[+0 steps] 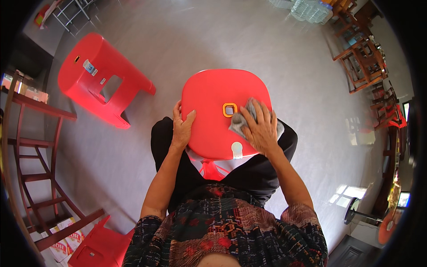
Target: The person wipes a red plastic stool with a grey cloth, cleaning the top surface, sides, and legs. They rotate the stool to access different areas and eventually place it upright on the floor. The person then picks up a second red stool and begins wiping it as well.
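A red plastic stool (207,95) stands between my knees, its seat facing up. An orange-rimmed square hole sits near the seat's middle, and a pale sticker (237,150) is on the near edge. My left hand (181,127) grips the left rim of the stool, with the thumb on top and the fingers over the side. Pressed on the right half of the seat is a grey cloth (238,126), under my right hand (261,131). The cloth reaches over the right edge, and part of it is hidden by the fingers.
Another red stool (91,75) stands at the far left on the grey floor (307,89). At the lower left are a red plastic seat (100,244), a wooden rack (33,178) and cartons (66,238). Wooden chairs (362,62) line the right; clear bottles (309,11) stand far right.
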